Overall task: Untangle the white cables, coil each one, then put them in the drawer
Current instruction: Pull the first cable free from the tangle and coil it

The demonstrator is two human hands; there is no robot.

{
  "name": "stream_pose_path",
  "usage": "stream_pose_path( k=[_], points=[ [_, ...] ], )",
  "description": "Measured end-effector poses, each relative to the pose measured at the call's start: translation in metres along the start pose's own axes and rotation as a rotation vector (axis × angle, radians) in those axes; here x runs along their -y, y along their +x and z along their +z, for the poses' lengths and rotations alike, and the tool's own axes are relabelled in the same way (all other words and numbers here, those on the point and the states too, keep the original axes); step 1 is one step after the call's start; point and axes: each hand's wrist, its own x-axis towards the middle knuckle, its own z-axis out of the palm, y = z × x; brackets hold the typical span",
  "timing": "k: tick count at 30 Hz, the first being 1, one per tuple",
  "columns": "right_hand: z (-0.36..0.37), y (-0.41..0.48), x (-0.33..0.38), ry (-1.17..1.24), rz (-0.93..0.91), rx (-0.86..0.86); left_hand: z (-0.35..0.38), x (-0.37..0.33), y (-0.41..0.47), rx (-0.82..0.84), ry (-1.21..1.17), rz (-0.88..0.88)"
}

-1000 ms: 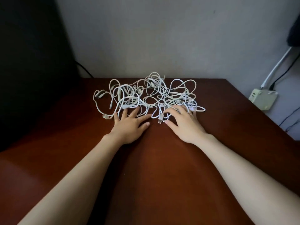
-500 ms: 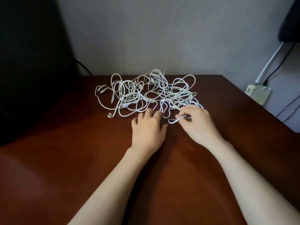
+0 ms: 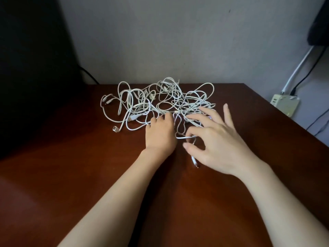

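A tangle of white cables [image 3: 160,102] lies on the brown table [image 3: 89,166] near the back wall. My left hand [image 3: 160,136] sits at the tangle's front edge, its fingers curled down into the strands. To its right my right hand [image 3: 219,141] is raised a little, with the outer fingers spread. Its index finger and thumb pinch a loose white strand [image 3: 186,137] that runs across to my left hand. A plug end [image 3: 195,162] of that strand lies under my right palm. No drawer is in view.
A large dark object [image 3: 32,68] fills the left side. A pale power adapter [image 3: 284,104] with white and black leads hangs by the wall past the table's right edge. A USB plug [image 3: 115,129] sticks out at the tangle's front left.
My left hand slid right to the tangle's front middle and curled into it. My right hand took a strand and has drawn it toward me, fingers spreading.
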Motion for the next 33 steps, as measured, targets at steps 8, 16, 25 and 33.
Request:
stream_pose_path(
  k=[8,16,25,33],
  points=[
    [0.024,0.01,-0.004,0.042,-0.107,-0.295,-0.023,0.022,-0.023,-0.194,-0.914,-0.139],
    [0.022,0.011,0.0,0.232,0.029,-0.39,-0.051,0.025,-0.041,-0.081,-1.502,-0.028],
    [0.029,0.011,0.014,0.827,0.078,-0.226,-0.068,0.014,-0.052,0.227,-1.638,0.347],
    [0.039,0.014,0.013,0.822,0.02,-0.171,-0.075,0.016,-0.053,0.571,-1.803,0.449]
  ],
)
